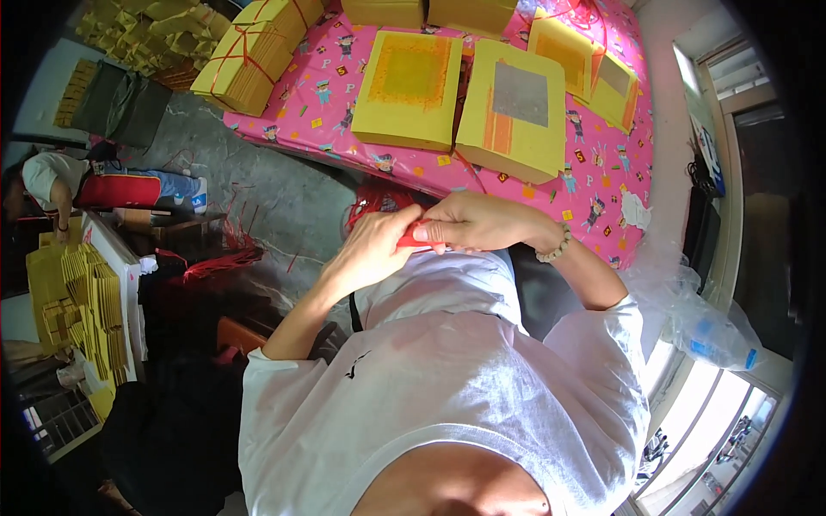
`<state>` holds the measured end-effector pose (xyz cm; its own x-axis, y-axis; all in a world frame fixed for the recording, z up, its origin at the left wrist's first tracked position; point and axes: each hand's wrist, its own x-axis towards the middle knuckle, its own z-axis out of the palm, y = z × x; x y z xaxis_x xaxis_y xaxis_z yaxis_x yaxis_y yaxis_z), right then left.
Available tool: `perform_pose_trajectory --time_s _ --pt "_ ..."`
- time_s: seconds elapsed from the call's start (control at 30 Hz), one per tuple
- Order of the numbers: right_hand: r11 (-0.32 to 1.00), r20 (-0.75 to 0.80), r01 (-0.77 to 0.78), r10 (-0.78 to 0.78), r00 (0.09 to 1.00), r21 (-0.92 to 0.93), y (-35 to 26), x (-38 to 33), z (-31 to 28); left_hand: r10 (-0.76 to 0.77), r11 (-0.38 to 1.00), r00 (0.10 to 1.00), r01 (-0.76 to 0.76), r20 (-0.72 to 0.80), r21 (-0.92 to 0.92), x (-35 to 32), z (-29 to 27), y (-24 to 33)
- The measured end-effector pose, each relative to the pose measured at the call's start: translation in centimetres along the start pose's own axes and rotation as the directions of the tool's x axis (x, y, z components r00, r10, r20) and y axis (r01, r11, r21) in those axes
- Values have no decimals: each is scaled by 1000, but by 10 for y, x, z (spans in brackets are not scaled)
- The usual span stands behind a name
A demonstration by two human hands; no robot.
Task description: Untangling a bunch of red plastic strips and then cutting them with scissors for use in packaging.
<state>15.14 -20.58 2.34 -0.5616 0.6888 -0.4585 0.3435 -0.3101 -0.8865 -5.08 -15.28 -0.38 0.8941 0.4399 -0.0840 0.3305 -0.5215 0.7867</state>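
My two hands meet in front of my lap, close to the near edge of the table. Between them is a bit of red plastic string point(411, 236), gripped by the fingers of both. My left hand point(372, 244) is closed, its fingertips against the other hand. Curled over from the right, my right hand point(492, 220) has its thumb pressed on the red string; a beaded bracelet circles that wrist. A tangle of red string point(379, 199) hangs just beyond my hands, below the table edge. How the string runs inside my fingers is hidden.
Yellow paper stacks point(411, 90) lie on the pink patterned tablecloth point(331, 107), one with a grey square point(520, 93). A bundle tied with red string point(249, 60) stands at its left. Another person point(53, 182) is beside yellow stacks point(93, 301) at left. Plastic bottles point(714, 337) sit at right.
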Motion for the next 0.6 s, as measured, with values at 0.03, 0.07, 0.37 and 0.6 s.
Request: perform_pose_trajectory --time_s 0.03,0.07,0.37,0.6 --pt "1000 11 -11 10 1000 1 -2 -2 1 38 995 999 -37 -3 98 -3 1 -2" --pt "992 70 -57 65 995 -111 -10 -7 -2 119 979 991 -108 -54 172 -5 3 -1" --pt "895 96 327 -312 945 -302 -11 19 1 111 959 920 1 -376 285 -61 -47 -3" --pt "835 213 463 -414 885 -298 -7 59 -6 -37 960 744 211 -667 183 -121 -81 -10"
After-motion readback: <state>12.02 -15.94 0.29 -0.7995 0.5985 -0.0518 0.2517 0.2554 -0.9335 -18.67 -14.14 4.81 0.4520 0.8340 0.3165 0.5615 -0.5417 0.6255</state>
